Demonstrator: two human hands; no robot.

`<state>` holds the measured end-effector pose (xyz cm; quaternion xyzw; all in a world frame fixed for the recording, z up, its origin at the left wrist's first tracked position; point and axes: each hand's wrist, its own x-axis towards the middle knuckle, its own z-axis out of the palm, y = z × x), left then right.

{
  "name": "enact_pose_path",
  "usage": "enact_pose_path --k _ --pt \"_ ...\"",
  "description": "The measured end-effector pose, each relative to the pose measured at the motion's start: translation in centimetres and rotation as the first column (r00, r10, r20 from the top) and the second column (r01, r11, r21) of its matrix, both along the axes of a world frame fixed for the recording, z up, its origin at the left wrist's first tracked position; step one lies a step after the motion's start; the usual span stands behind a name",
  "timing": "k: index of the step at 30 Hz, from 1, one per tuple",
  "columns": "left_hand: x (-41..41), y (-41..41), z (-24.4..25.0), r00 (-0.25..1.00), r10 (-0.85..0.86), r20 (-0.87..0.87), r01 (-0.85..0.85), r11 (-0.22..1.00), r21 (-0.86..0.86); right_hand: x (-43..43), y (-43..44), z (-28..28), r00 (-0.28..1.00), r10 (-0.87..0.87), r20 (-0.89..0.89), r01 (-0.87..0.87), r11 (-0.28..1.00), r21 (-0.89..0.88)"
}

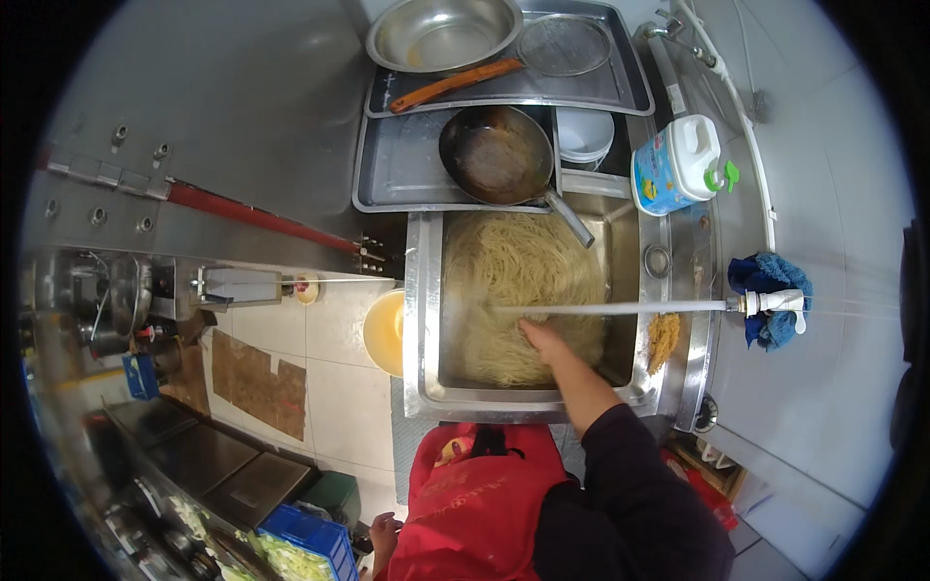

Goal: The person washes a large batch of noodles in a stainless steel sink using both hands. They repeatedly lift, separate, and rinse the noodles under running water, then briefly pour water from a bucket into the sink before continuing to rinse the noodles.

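Observation:
A large mass of pale noodles (538,261) lies in water in a stainless-steel sink (421,305). My right hand (539,340) reaches into it from the near side, its fingertips touching the noodles and partly hidden by them. A stream of water (617,309) runs from the wall tap (774,301) on the right into the sink, just beyond this hand. My left hand (383,534) hangs low beside the red apron (472,501), away from the sink. Its fingers are loosely bent and slightly apart, and nothing shows in them.
A wok (498,156) rests on a metal tray (399,174), its handle jutting over the sink. Beyond are a steel basin (447,33) and a wooden-handled strainer (567,45). A detergent jug (672,167) and a yellow scrubber (663,341) sit at right. A yellow tub (383,330) stands left.

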<state>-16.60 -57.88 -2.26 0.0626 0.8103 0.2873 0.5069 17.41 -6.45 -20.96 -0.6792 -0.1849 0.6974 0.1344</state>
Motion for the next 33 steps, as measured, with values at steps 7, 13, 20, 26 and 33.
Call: enact_pose_path --k 7,13,20,26,33 --pt "0.6 2.7 2.1 0.996 -0.081 -0.029 0.079 0.995 -0.061 -5.9 1.3 8.4 0.913 -0.098 -0.397 0.179 0.968 0.174" --pt "0.4 0.9 1.7 0.998 -0.024 -0.050 0.021 0.998 -0.067 7.3 2.7 11.1 0.491 0.138 0.860 -0.790 0.485 0.374" --pt "-1.1 -1.2 0.9 0.999 0.047 0.019 -0.048 0.999 0.007 7.1 7.2 11.3 0.109 0.730 0.675 -0.941 0.295 -0.167" --pt "0.4 2.5 3.1 0.997 -0.018 -0.076 0.010 0.995 -0.100 4.1 2.5 4.2 0.312 0.819 0.482 -0.876 0.444 -0.188" --pt "0.8 -1.2 -1.4 0.988 0.151 0.037 -0.152 0.988 0.031 -2.8 -0.1 13.9 0.268 0.723 0.637 -0.961 0.155 0.228"
